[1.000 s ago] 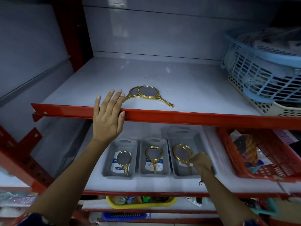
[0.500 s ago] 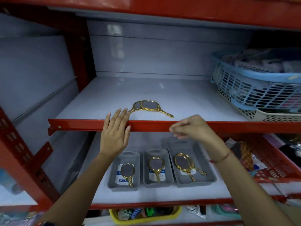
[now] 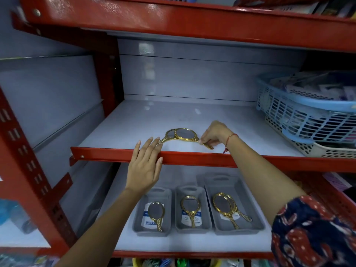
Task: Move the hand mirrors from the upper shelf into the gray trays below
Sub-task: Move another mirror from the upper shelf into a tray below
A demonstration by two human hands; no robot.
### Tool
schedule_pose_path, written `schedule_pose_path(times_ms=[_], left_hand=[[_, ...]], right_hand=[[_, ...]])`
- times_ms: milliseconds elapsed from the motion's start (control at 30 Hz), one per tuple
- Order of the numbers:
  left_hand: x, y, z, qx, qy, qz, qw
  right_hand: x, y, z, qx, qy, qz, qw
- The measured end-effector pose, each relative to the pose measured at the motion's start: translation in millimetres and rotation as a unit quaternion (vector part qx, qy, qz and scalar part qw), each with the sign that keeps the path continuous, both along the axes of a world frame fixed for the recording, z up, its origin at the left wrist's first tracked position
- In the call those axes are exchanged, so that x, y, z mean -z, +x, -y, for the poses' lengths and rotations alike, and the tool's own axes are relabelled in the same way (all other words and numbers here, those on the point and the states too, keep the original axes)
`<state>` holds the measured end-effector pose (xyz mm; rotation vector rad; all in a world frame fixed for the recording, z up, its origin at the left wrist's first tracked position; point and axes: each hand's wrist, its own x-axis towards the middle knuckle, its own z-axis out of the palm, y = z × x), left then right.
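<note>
Hand mirrors on upper shelf (image 3: 185,136): two gold-framed, overlapping, lying flat near the red front edge, between the two hands.
Right hand (image 3: 215,134): fingers (image 3: 204,141) pinching the handle of the front mirror, which lies on the shelf.
Left hand (image 3: 144,164): fingers spread flat over the shelf's red edge (image 3: 192,157), fingertips just beside the other mirror's handle.
Gray trays (image 3: 234,207): three, side by side on the lower shelf, below both hands.
Mirrors in trays: one in each of the two left trays, two overlapping in the right one.

Shop stockroom or store aisle
Red steel racking (image 3: 192,18) is stacked with goods — baskets (image 3: 308,112), labelled gray trays (image 3: 192,229).
</note>
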<state>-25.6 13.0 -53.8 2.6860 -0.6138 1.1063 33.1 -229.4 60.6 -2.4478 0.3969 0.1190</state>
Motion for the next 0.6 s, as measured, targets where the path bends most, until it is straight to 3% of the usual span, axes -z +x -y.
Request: schedule_pose_path(times_ms=[267, 433, 600], left_hand=[[2.3, 3.6, 0.6, 0.007, -0.01, 0.008, 1.0], [2.0, 3.3, -0.4, 0.006, -0.007, 0.005, 1.0], [0.0, 0.6, -0.5, 0.007, -0.009, 0.003, 1.0]], right_hand=[[-9.7, 6.5, -5.1, -0.033, 0.042, -0.11, 0.992], [-14.8, -9.1, 1.1, -0.033, 0.169, -0.106, 0.979], [-20.6, -48.5, 11.2, -0.07, 0.33, -0.067, 0.939]])
